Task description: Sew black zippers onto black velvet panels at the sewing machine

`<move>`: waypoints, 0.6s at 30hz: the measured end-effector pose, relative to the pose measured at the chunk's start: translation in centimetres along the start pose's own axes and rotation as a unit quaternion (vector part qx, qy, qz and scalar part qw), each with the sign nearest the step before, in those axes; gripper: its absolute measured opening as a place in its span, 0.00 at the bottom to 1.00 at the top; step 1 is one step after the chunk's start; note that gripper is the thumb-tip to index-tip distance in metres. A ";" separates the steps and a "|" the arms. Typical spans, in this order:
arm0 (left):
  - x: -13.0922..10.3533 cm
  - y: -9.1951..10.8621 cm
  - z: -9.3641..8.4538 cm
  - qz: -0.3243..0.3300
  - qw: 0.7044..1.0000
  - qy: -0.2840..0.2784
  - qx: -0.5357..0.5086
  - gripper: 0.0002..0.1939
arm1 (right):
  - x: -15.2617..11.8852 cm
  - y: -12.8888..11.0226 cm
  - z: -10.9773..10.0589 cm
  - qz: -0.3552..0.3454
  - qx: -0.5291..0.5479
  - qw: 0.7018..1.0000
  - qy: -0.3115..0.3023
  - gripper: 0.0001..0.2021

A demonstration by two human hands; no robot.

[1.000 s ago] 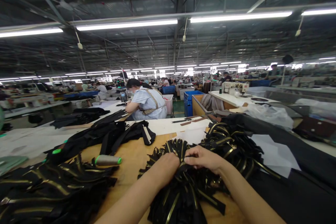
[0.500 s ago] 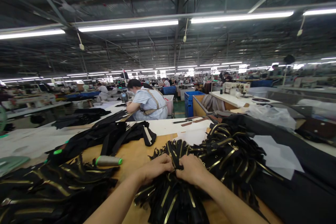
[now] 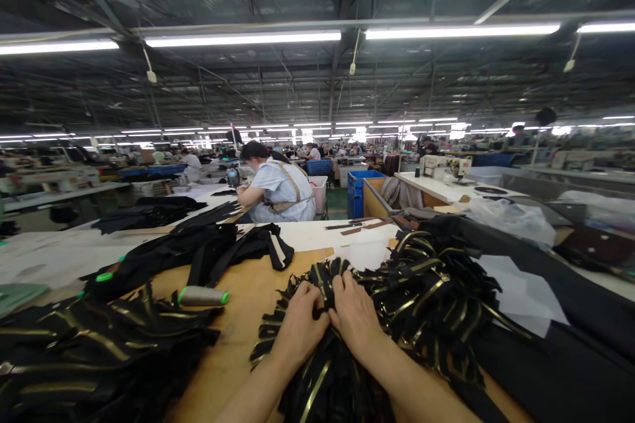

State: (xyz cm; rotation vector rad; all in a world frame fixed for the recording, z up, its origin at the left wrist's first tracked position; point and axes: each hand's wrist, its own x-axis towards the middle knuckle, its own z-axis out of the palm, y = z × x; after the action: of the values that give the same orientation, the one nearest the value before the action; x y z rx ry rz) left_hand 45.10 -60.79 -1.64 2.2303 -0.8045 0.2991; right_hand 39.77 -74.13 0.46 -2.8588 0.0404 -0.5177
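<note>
My left hand (image 3: 301, 320) and my right hand (image 3: 353, 310) meet over a bundle of black zipper strips with gold teeth (image 3: 320, 386). Fingers of both are bent and closed on the strips near the bundle's middle; exactly what lies between the fingertips is hidden. Strips fan out above and below my hands. Another heap of black and gold strips (image 3: 431, 284) lies just right of my right hand. A further pile (image 3: 89, 357) spreads at the lower left. Beyond it lies a grey thread cone with green ends (image 3: 202, 296).
Black fabric pieces (image 3: 163, 258) lie at the left of the table. White sheets (image 3: 520, 294) and dark cloth (image 3: 590, 350) are at the right. A person (image 3: 282, 188) sits across the table by a sewing machine. Blue crates (image 3: 356, 195) stand behind.
My left hand has moved left and turned more upright, and my right hand has shifted up, its fingers higher on the bundle. More strip ends show at the left. The view has shifted slightly.
</note>
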 end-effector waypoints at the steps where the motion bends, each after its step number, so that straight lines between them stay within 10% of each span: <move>1: -0.2 0.1 0.2 0.003 1.000 0.021 0.004 0.10 | 0.2 0.5 -0.4 -0.022 0.021 0.999 -0.019 0.16; 10: -1.9 -0.1 1.0 0.028 0.997 0.075 0.023 0.08 | 4.3 2.6 -2.9 -0.169 0.150 0.960 -0.164 0.04; 18: -2.4 0.3 0.9 0.023 0.997 0.045 0.056 0.11 | 7.5 0.6 -0.3 -0.055 0.173 0.961 -0.210 0.11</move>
State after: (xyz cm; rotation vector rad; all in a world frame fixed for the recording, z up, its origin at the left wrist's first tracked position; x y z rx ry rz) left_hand 43.01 -60.54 -3.12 2.2863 -0.8082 0.4740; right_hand 46.66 -75.25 3.19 -2.5707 -0.2570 0.0710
